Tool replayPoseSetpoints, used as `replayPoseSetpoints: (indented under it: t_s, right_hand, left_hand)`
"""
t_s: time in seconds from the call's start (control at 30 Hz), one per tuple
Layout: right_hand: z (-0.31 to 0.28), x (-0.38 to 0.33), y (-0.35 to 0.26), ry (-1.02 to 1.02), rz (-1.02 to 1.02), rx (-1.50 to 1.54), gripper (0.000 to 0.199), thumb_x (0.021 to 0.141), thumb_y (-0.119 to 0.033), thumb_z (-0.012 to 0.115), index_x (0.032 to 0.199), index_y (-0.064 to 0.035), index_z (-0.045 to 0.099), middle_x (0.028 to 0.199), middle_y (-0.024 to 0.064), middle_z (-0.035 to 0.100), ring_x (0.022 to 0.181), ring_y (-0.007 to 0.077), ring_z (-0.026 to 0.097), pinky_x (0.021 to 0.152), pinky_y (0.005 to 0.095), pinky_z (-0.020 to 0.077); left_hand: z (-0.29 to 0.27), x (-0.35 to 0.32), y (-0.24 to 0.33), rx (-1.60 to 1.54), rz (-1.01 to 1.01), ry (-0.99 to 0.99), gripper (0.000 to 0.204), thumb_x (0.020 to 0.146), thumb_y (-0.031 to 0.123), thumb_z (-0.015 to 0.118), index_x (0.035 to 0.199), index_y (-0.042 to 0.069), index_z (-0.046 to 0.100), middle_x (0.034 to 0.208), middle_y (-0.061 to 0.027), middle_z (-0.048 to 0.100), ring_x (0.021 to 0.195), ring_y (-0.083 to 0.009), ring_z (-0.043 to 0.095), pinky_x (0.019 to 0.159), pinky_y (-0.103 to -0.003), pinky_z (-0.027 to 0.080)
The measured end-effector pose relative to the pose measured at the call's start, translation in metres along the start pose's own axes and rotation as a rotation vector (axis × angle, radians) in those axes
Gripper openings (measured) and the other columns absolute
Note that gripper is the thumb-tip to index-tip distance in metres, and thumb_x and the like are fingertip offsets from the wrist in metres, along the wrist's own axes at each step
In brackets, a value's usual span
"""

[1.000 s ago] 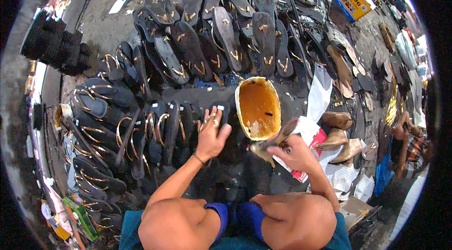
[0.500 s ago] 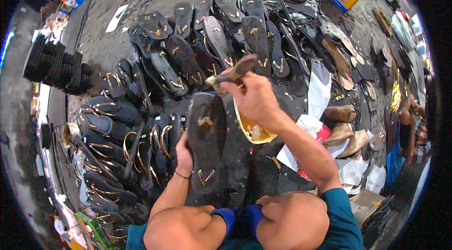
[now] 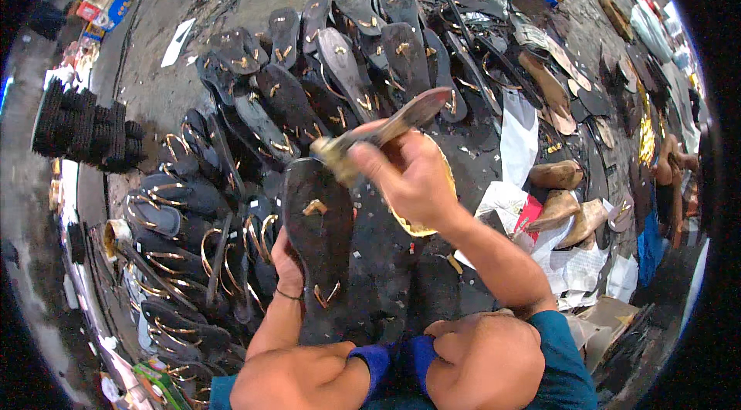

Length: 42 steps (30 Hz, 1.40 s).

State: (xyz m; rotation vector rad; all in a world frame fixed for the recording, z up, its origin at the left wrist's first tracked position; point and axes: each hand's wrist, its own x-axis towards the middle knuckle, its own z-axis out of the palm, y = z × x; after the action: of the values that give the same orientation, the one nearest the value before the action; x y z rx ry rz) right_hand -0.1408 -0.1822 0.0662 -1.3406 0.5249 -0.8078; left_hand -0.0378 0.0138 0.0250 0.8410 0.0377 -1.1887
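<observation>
- dark footwear soles (image 3: 343,62): set in an arc on the far side, presumably to lie within reach.
- tub (image 3: 418,230): pale-rimmed, partly hidden by the right hand (image 3: 413,178), likely placed for short reach.
- dark sandal (image 3: 316,244): central, clamped along its left edge by the left hand (image 3: 288,263), apparently leaving its upturned face free.
- brush (image 3: 390,126): clamped in the right hand, bristles (image 3: 332,157) over the sandal's far end; contact cannot be told.
</observation>
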Motion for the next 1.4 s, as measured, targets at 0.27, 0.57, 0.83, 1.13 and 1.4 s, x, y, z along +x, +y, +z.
replayPoseSetpoints:
  t_s: [0.27, 0.57, 0.83, 1.13, 1.4]
  right_hand:
    - [0.019, -0.045, 0.019, -0.266, -0.291, -0.424, 0.019, 0.087, -0.005, 0.075, 0.105, -0.0019, 0.071, 0.103, 0.0126, 0.074, 0.095, 0.0211, 0.070, 0.080, 0.0345, 0.0549]
    - [-0.066, -0.044, 0.052, 0.042, 0.042, -0.824, 0.018, 0.091, -0.020, 0.072, 0.101, -0.0042, 0.072, 0.102, 0.0151, 0.073, 0.089, 0.0315, 0.071, 0.080, 0.0408, 0.0558]
    - [-0.103, -0.096, -0.005, -0.159, 0.346, -1.321, 0.025, 0.089, -0.021, 0.072, 0.106, -0.0032, 0.073, 0.092, 0.0197, 0.071, 0.080, 0.0333, 0.069, 0.074, 0.0389, 0.0550]
    - [-0.018, -0.040, -0.042, -0.245, 0.256, 0.008, 0.028, 0.093, -0.013, 0.071, 0.116, 0.0002, 0.064, 0.102, 0.0069, 0.071, 0.095, 0.0134, 0.067, 0.086, 0.0314, 0.0543]
    - [0.033, -0.021, -0.012, -0.663, -0.468, -0.566, 0.035, 0.078, -0.011, 0.070, 0.113, -0.0110, 0.068, 0.095, 0.0079, 0.068, 0.094, 0.0276, 0.067, 0.083, 0.0394, 0.0522]
  left_hand:
    - [-0.043, 0.023, 0.012, 0.068, 0.241, 0.435, 0.064, 0.102, 0.041, 0.029, 0.146, -0.005, 0.041, 0.145, -0.0275, 0.049, 0.132, -0.0440, 0.050, 0.114, -0.050, 0.038]
    - [-0.125, -0.073, -0.007, 0.154, -0.246, 0.320, 0.055, 0.104, 0.034, 0.037, 0.142, -0.004, 0.047, 0.136, -0.0200, 0.058, 0.118, -0.0323, 0.061, 0.105, -0.044, 0.048]
    - [-0.093, -0.080, 0.002, -0.090, -0.288, 0.324, 0.052, 0.108, 0.040, 0.036, 0.133, -0.001, 0.057, 0.120, -0.0154, 0.069, 0.102, -0.0250, 0.069, 0.091, -0.038, 0.056]
    - [-0.037, 0.013, 0.023, -0.039, -0.026, 0.170, 0.047, 0.105, 0.038, 0.039, 0.126, 0.002, 0.061, 0.115, -0.0137, 0.070, 0.099, -0.0242, 0.070, 0.088, -0.038, 0.058]
    - [-0.030, 0.016, 0.024, -0.157, 0.109, -0.108, 0.043, 0.103, 0.038, 0.041, 0.115, 0.003, 0.063, 0.100, -0.0132, 0.072, 0.088, -0.0240, 0.071, 0.079, -0.039, 0.060]
